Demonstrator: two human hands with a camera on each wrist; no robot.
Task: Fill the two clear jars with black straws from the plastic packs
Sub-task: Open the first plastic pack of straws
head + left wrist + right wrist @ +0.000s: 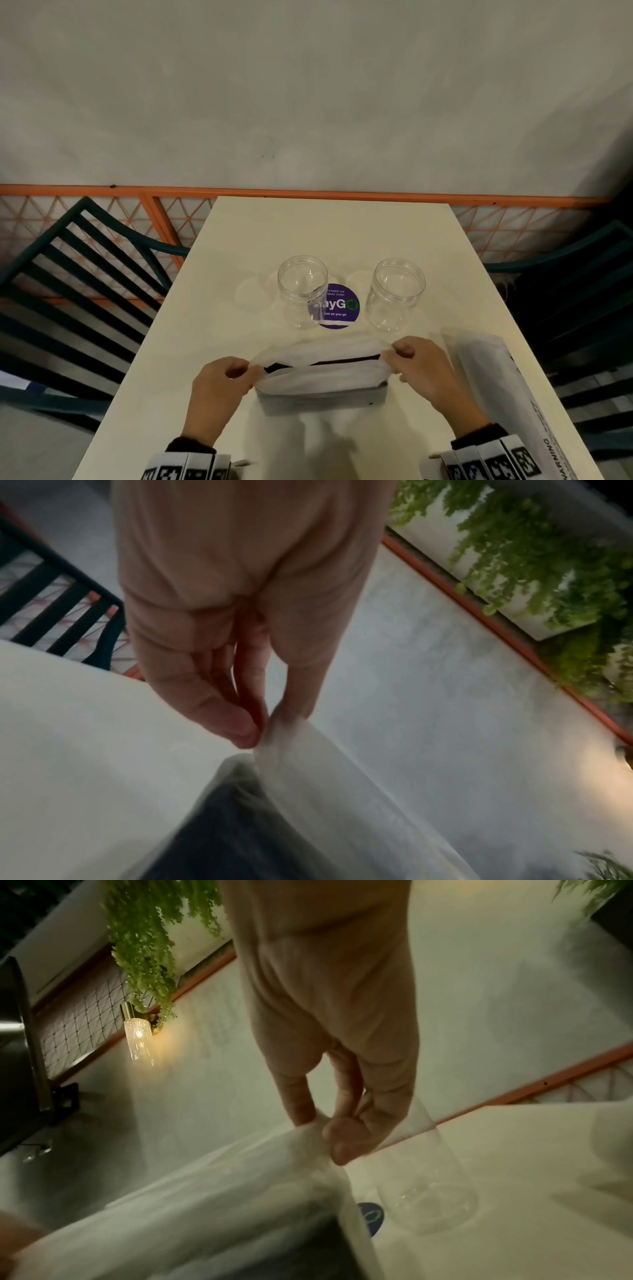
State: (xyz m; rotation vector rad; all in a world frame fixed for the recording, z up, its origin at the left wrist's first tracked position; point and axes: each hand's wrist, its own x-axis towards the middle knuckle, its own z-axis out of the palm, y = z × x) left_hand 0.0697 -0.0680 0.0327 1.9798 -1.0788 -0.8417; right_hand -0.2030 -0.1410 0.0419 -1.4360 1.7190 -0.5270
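Two empty clear jars, one on the left point(302, 291) and one on the right point(395, 294), stand upright mid-table. Nearer me I hold a plastic pack point(322, 373) of black straws point(322, 364) up off the table. My left hand point(239, 371) pinches its left top corner, my right hand point(397, 354) pinches the right one, and the mouth gapes between them. The left wrist view shows thumb and fingers of the left hand point(265, 730) nipping the film point(308, 764); the right wrist view shows the right hand point(325, 1129) doing the same, with a jar point(431, 1199) beyond.
A second plastic pack point(496, 387) with warning print lies along the table's right edge. A purple round sticker point(339, 306) sits between the jars on the cream table point(212, 308). Dark slatted chairs point(68, 274) flank both sides; a wall with an orange rail point(308, 192) is behind.
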